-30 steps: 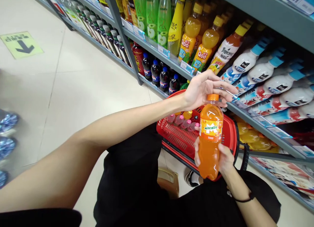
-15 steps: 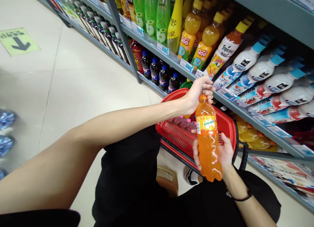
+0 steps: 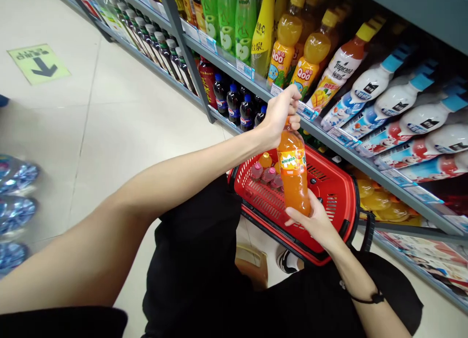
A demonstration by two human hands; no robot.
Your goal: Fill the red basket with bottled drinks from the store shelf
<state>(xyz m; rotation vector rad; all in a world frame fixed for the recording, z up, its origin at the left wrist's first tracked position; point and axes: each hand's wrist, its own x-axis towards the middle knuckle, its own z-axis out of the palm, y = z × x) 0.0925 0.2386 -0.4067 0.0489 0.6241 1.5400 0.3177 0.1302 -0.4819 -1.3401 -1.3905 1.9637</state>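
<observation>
A plastic bottle of orange soda (image 3: pixel 295 186) tilts over the red shopping basket (image 3: pixel 346 194), its cap end toward the shelf. My left hand (image 3: pixel 281 114) has its fingers curled round the neck and cap, which are largely hidden. Under the base, my right hand (image 3: pixel 313 220) grips the bottle, thumb and fingers on either side. Inside the basket lie several small bottles with pink caps (image 3: pixel 257 170) and at least one with an orange cap (image 3: pixel 265 159).
Along the right, a shelf edge (image 3: pixel 252 77) carries rows of juice and milk-drink bottles. Dark cola bottles (image 3: pixel 234 104) stand lower down. Below me are a brown stool (image 3: pixel 251 265) and a shoe (image 3: pixel 287 261). Clear water bottles (image 3: pixel 16 213) are at the left, near a floor sticker (image 3: pixel 38 64).
Both hands have carried the soda bottle toward the shelf and slightly left. Its label has turned, and my right hand now grips nearer the base. More of the basket's inside shows.
</observation>
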